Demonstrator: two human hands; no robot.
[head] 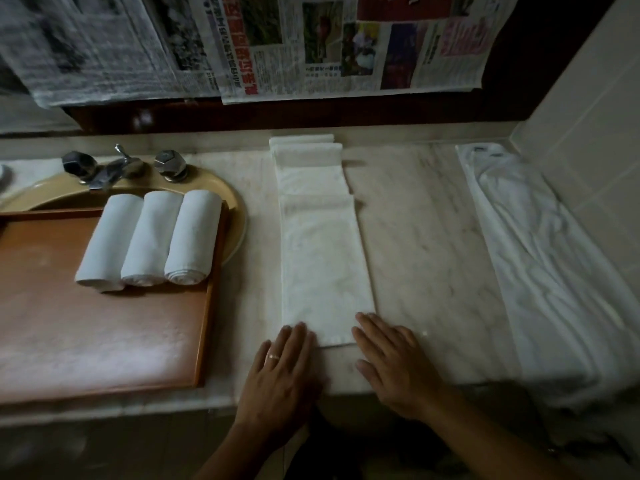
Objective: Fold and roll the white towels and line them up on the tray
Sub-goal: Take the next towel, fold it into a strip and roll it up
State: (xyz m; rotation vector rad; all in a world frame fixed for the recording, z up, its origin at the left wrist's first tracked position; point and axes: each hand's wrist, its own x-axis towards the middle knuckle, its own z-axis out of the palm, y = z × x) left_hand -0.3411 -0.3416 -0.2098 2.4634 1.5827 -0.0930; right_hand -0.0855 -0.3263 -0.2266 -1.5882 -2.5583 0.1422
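the tray (104, 341) is cut off at 9 o'clock. both flat hands, left hand (280, 372) and right hand (394, 365), press the folded towel (325, 258) on the marble desk (433, 254); newspapers (311, 43) hang at 12 o'clock.

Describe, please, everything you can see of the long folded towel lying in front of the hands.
The folded towel is white, soft cloth folded into a long narrow strip, lying flat on the marble counter between the tray and the loose towels. It runs from the counter's near edge to the back, where several layered ends show. The left hand and right hand lie flat at its near end, fingertips touching it.
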